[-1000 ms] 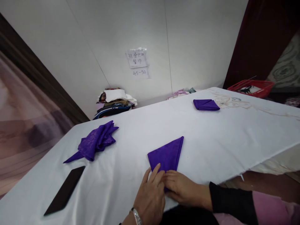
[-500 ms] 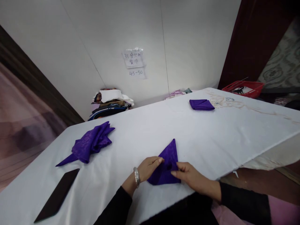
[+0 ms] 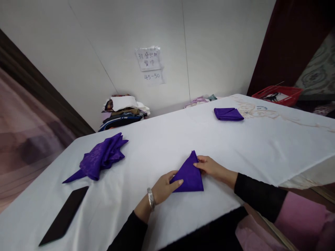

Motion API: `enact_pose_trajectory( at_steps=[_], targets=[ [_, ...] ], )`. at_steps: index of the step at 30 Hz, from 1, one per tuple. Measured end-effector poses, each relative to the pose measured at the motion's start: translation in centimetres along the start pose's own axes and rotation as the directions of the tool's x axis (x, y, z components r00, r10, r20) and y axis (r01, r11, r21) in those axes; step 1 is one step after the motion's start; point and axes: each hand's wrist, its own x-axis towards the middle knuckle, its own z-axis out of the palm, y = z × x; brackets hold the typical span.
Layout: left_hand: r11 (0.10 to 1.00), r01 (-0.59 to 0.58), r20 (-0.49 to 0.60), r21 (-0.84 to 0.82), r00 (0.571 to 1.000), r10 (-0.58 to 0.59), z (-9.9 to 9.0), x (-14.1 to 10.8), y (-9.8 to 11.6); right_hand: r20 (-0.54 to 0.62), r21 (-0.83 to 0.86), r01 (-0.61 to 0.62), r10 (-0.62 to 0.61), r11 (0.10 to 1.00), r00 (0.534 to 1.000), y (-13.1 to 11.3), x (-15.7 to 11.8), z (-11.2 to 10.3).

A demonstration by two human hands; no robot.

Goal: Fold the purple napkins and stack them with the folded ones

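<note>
A purple napkin (image 3: 188,177), folded into a triangle with its point away from me, is between my hands over the white-covered table. My left hand (image 3: 165,186), with a silver bracelet at the wrist, pinches its left corner, thumb on top. Near the upper point, my right hand (image 3: 209,167) grips the right edge between thumb and fingers. Left on the table lies a loosely gathered purple cloth (image 3: 103,157) with pointed folds. Farther back on the right sits a flat folded purple napkin (image 3: 228,114).
A dark flat panel (image 3: 65,216) lies at the left front of the white tablecloth (image 3: 157,139). Stacked folded clothes (image 3: 124,111) stand against the wall. At the back right is a red basket (image 3: 290,97). A handwritten sign (image 3: 149,62) hangs on the wall.
My right hand has moved up from the lower right of the triangle to near its point. The napkin's lower edge now sits slightly farther from me, and its face looks smoother.
</note>
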Motion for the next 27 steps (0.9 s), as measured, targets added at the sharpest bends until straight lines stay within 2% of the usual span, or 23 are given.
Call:
enact_pose_trajectory(
  at_steps=[4,7,15,22,27],
  targets=[
    [0.961,0.055,-0.201,0.272,0.980,0.001,1.0,0.1,-0.4,-0.013,-0.179,0.070,-0.073,0.981,0.997,0.3,1.1,-0.4],
    [0.911,0.132,-0.282,0.391,0.959,-0.018,1.4,0.3,-0.5,-0.027,-0.316,0.151,-0.168,0.937,0.985,0.8,2.0,-0.9],
    [0.814,0.250,-0.366,0.524,0.929,-0.050,1.6,1.0,-0.8,-0.098,-0.431,0.163,-0.225,0.887,0.969,0.8,4.4,-1.2],
    [0.705,0.339,-0.415,0.622,0.907,-0.070,1.8,1.3,-1.2,-0.063,-0.500,0.245,-0.317,0.831,0.946,0.9,5.4,-1.6],
    [0.654,0.381,-0.420,0.654,0.902,-0.105,1.9,1.6,-1.2,-0.053,-0.594,0.241,-0.336,0.768,0.940,1.8,5.5,-2.2]
  ],
)
